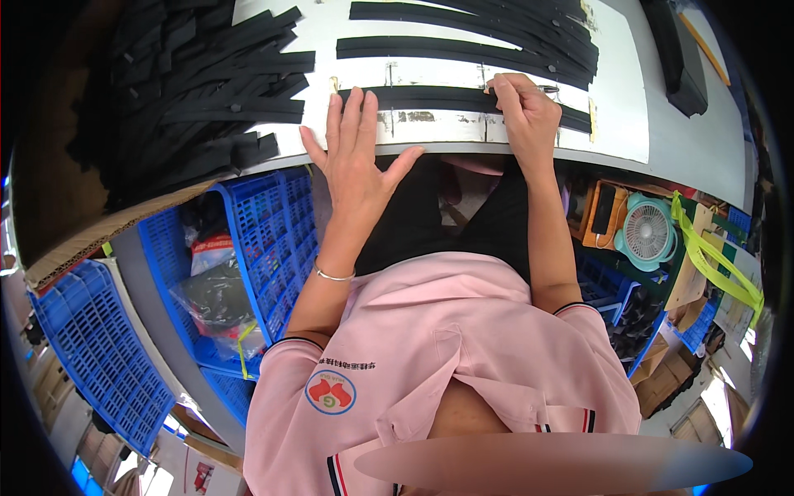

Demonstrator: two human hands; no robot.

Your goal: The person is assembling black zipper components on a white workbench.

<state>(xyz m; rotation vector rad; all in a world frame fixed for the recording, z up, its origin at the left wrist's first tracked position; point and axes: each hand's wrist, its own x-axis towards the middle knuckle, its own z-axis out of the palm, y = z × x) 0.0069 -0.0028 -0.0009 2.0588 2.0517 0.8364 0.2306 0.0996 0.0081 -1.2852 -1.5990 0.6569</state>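
A black fabric strip point(430, 98) lies lengthwise along the front of the white work surface, over a white sheet with short dark marks. My left hand point(354, 149) is spread flat, its fingertips pressing the strip near its left end. Toward the strip's right part, my right hand point(527, 116) is closed in a pinch around a slim pen-like tool point(547, 88); only its dark end shows beyond the knuckles, and the rest is hidden by the fingers. Behind this strip lie more black strips point(413, 48), roughly parallel.
A tangled pile of black strips point(223, 83) covers the table's left side. A long black object point(674, 62) lies at the far right. Below the table stand blue plastic crates point(273, 240) with bagged items on the left, and a small turquoise fan point(648, 232) on the right.
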